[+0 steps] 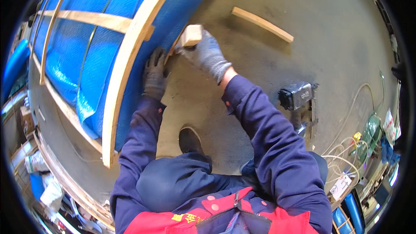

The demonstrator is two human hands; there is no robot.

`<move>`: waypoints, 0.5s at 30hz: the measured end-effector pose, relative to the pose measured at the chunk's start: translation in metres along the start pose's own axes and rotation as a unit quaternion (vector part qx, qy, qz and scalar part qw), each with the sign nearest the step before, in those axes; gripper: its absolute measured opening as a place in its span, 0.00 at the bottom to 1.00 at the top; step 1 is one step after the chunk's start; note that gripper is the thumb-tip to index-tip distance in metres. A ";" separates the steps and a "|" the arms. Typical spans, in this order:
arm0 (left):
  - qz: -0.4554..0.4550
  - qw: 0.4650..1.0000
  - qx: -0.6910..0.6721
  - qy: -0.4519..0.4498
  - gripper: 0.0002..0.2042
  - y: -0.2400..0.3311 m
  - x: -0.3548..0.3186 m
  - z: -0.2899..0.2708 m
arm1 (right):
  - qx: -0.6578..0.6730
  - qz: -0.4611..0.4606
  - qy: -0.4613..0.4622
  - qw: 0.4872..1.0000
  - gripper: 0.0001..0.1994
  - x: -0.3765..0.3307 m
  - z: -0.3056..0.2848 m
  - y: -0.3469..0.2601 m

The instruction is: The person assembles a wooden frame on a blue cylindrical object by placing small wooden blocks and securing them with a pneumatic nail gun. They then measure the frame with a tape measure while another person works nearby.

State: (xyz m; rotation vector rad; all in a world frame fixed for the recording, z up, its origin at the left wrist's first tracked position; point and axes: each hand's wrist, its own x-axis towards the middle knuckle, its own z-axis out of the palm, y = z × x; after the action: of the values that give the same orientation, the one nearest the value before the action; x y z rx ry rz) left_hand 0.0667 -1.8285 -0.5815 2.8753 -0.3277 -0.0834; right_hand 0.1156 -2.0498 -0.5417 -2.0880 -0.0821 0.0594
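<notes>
Dark blue sleeves rise from six o'clock toward the work. At about eleven o'clock the left hand [155,78], in a dark glove, lies flat with fingers pressed against the blue-wrapped crate [108,30], beside its pale wooden frame [130,52]. Just right, near twelve o'clock, the grey-gloved right hand [207,54] grips a small wooden block [190,35] against the crate's edge. A nail gun [299,99] lies on the concrete floor [320,30] at three o'clock, well apart.

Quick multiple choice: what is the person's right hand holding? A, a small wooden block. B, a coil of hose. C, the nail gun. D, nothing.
A: the right hand grips a small wooden block against the blue wrapped crate, while the nail gun lies apart on the floor.
</notes>
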 end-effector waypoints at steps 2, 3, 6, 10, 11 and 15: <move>-0.016 1.000 0.003 -0.015 0.41 0.003 -0.004 -0.003 | -0.002 0.008 -0.001 1.000 0.35 0.004 -0.003 -0.005; 0.006 1.000 -0.004 0.018 0.41 0.003 -0.005 -0.004 | -0.014 0.019 -0.015 1.000 0.35 0.007 -0.003 -0.009; 0.026 0.999 -0.001 0.033 0.37 0.001 -0.005 -0.001 | -0.036 0.004 0.001 0.999 0.34 0.009 0.005 -0.024; 0.002 1.000 -0.011 -0.009 0.35 0.005 -0.002 -0.009 | -0.115 0.008 -0.019 0.993 0.34 0.011 0.027 -0.048; -0.004 0.999 -0.031 -0.026 0.34 0.009 -0.003 -0.020 | -0.109 0.003 -0.033 0.993 0.34 0.012 0.031 -0.052; -0.068 0.975 -0.125 -0.172 0.31 0.045 -0.022 -0.104 | -0.118 0.009 -0.036 0.992 0.32 0.018 0.039 -0.056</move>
State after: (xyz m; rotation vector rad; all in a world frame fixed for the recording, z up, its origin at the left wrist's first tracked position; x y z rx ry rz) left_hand 0.0443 -1.8416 -0.4688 2.6191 -0.1655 -0.6086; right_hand 0.1284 -1.9870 -0.5123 -2.3232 -0.1183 0.1411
